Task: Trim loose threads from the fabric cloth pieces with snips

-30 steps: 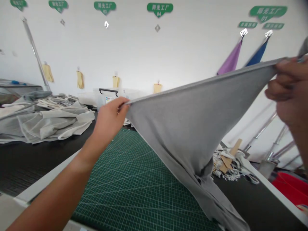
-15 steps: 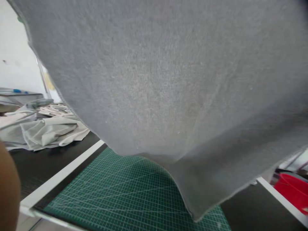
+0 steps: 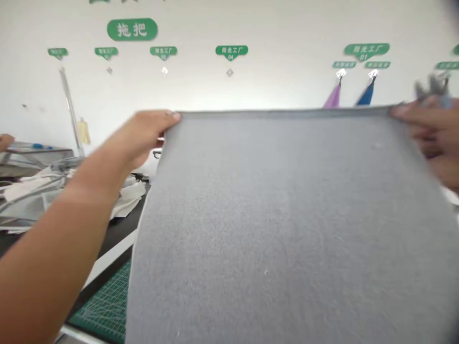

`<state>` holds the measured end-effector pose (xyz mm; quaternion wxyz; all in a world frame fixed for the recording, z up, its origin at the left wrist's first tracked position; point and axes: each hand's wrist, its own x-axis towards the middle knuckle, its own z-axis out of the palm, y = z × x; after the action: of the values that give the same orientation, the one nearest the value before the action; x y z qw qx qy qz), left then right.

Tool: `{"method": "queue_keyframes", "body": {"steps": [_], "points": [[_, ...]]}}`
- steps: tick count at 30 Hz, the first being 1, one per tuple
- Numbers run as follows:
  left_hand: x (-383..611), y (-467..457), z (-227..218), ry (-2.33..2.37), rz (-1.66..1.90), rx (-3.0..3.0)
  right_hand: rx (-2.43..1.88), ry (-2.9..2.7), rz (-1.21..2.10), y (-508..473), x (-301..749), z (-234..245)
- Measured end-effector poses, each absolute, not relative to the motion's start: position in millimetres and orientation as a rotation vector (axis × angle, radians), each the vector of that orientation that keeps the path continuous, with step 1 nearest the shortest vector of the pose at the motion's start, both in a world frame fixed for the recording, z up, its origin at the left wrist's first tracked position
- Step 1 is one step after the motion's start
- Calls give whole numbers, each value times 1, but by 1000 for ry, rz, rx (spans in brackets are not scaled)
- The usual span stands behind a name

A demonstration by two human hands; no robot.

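Note:
A large piece of grey fabric (image 3: pixel 279 215) hangs stretched between my two hands, its top edge nearly level. My left hand (image 3: pixel 145 131) pinches the upper left corner between thumb and fingers, the arm reaching forward. At the upper right corner, my right hand (image 3: pixel 435 134) grips the cloth, its fingers curled and a little blurred. Small grey points, possibly the tips of a tool, stick up above the right hand; what they belong to I cannot make out. The lower part of the fabric runs out of view at the bottom.
A green gridded cutting mat (image 3: pixel 103 306) lies on the dark table, partly behind the fabric. Piled light cloth pieces (image 3: pixel 129 198) sit at the left. Another person's hand (image 3: pixel 5 141) shows at the left edge. Green signs (image 3: pixel 132 29) and hooks line the white wall.
The fabric hung close overhead with its lower edge above the mat; now its top edge and both hands are in view, held out in front. The view has tilted up to the wall.

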<state>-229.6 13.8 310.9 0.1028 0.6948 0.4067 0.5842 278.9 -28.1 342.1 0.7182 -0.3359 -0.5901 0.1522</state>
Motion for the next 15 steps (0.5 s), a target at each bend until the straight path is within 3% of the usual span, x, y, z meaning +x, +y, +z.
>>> {"method": "queue_keyframes", "body": {"steps": [7, 12, 15], "points": [[-191, 112, 137, 1192, 1359, 1744, -1321, -1239, 789, 44, 259, 182], [-170, 143, 19, 1263, 1296, 1603, -1584, -1205, 870, 77, 255, 62], [-163, 146, -23, 1322, 1255, 1431, -1728, -1273, 642, 84, 250, 24]]}}
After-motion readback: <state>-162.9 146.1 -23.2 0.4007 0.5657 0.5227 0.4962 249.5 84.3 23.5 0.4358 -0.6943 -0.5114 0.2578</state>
